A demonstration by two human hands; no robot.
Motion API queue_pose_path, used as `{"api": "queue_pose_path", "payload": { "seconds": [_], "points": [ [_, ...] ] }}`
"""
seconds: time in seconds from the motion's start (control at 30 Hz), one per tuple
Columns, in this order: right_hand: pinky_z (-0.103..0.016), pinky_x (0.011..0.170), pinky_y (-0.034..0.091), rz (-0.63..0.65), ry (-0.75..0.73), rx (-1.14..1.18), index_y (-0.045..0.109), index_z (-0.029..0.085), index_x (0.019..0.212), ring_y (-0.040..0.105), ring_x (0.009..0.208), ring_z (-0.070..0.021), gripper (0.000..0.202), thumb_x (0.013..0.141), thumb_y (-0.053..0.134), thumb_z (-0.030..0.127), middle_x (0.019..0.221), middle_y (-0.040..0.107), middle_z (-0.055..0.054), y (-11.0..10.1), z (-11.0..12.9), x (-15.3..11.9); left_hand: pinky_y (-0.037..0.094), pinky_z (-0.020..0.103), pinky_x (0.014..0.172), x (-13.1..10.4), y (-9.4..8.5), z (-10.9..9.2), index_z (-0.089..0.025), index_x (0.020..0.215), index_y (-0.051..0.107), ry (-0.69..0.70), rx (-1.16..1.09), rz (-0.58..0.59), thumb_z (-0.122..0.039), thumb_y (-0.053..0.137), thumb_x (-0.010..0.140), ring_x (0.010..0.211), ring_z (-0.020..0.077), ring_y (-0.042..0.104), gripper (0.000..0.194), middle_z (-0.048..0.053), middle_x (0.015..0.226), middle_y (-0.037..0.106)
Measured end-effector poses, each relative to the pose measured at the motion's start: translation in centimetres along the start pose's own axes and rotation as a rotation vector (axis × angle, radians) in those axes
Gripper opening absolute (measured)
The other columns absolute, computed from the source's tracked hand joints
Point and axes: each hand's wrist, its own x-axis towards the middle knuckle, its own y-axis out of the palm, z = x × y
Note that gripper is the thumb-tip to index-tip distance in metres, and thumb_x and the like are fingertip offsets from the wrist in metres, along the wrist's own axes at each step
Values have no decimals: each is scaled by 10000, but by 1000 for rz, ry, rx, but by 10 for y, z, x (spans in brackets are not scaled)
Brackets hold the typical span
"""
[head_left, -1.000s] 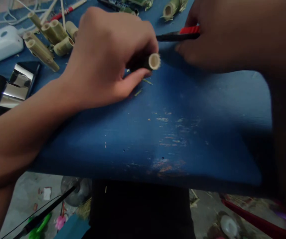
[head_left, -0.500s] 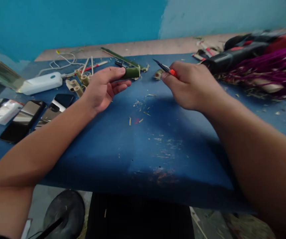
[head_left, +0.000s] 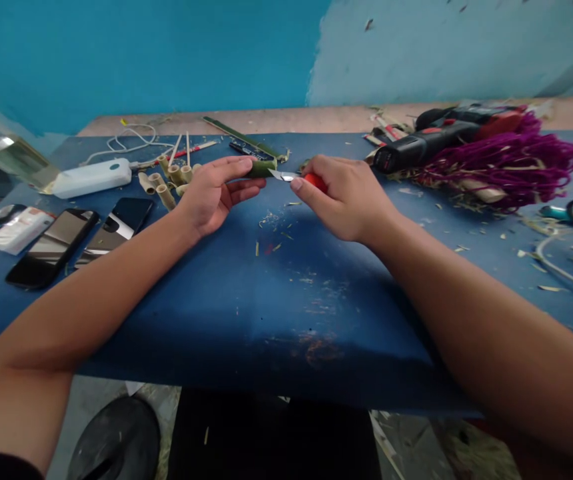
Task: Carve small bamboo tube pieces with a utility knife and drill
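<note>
Between the thumb and fingers of my left hand (head_left: 216, 193) is a short green bamboo piece (head_left: 263, 169), lying roughly level with its free end to the right. My right hand (head_left: 346, 197) is closed round the orange-red handle of a craft knife (head_left: 316, 181). The knife's pale pointed blade reaches left to the bamboo's free end; whether it touches cannot be made out. Under both hands the blue table top (head_left: 246, 300) carries small shavings (head_left: 271, 220). Several cut bamboo tubes (head_left: 166, 195) lie just left of my left hand.
Two phones (head_left: 51, 247) and a white power strip (head_left: 94, 179) lie at the left by a clear bottle (head_left: 14, 157). A green bamboo strip (head_left: 241, 137) lies at the back. On the right are a black-and-red power tool (head_left: 424, 145), purple strands (head_left: 516, 163) and a cable (head_left: 566, 267).
My right hand has brought the knife left and down, so its blade is now at the bamboo's end. My left hand keeps its hold. The view has shifted slightly upward and right.
</note>
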Motion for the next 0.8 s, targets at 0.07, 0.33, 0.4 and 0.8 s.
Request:
{"api": "queue_pose_path", "payload": {
  "seconds": [0.07,0.33,0.4,0.8],
  "points": [
    [-436,828,441,-6,2,-8,680,250,1038,643,898,-316,443,1079,487,647,920,713,-116,0,0,0,717,298,899,-1,1,0,-175,987,777,4,2,13,-242,869,820,960,208,854,202,65,984,852],
    [-423,797,437,35,-2,-39,699,265,1059,637,862,-310,445,1088,483,654,905,714,-110,1,2,-2,712,357,1011,0,0,1,-168,974,769,18,39,30,-185,861,773,1005,212,851,222,56,1003,847],
    [-424,791,436,40,-9,-40,700,270,1054,636,862,-311,458,1092,469,664,913,719,-112,1,2,-2,707,370,1036,-1,1,0,-168,955,765,11,39,38,-163,858,763,1012,213,849,214,50,983,839],
    [-388,749,398,0,21,-116,673,266,941,593,730,-270,477,1108,421,636,746,651,-73,0,8,-5,717,327,913,-13,10,-1,-189,827,737,57,36,-35,-148,891,737,946,215,861,183,21,871,811]
  ]
}}
